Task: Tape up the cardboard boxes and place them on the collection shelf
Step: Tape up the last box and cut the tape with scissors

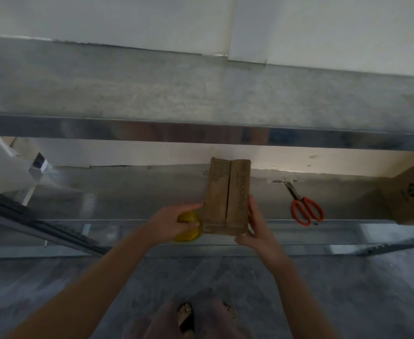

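A small brown cardboard box (228, 194) lies on the lower metal shelf (127, 192), its two top flaps closed with a dark seam between them. My left hand (174, 222) grips a yellow roll of tape (187, 228) at the box's near left corner, with the forefinger stretched toward the box's side. My right hand (256, 226) holds the box at its near right corner, fingers along the right side and thumb under the front edge.
Orange-handled scissors (303, 206) lie on the shelf to the right of the box. A larger cardboard box (411, 192) stands at the far right. An upper metal shelf (201, 94) runs across above. My feet in sandals stand on the grey floor below.
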Demonstrator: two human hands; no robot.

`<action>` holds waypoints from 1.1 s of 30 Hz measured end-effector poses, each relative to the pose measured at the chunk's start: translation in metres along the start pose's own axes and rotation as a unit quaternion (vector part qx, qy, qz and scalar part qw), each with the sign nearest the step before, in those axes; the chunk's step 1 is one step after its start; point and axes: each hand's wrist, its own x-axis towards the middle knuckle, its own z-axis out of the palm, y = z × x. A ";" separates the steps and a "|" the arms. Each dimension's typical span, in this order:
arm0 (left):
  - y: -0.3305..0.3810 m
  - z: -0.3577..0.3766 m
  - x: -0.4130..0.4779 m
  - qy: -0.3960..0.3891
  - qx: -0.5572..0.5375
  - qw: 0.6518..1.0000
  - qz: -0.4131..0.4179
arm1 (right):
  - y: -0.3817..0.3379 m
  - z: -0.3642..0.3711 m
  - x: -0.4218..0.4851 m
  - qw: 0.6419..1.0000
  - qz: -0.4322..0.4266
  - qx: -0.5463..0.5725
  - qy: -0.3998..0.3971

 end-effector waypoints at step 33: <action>0.035 -0.019 -0.025 0.098 0.045 0.994 -0.008 | 0.017 -0.012 0.032 0.967 -0.041 -0.150 0.201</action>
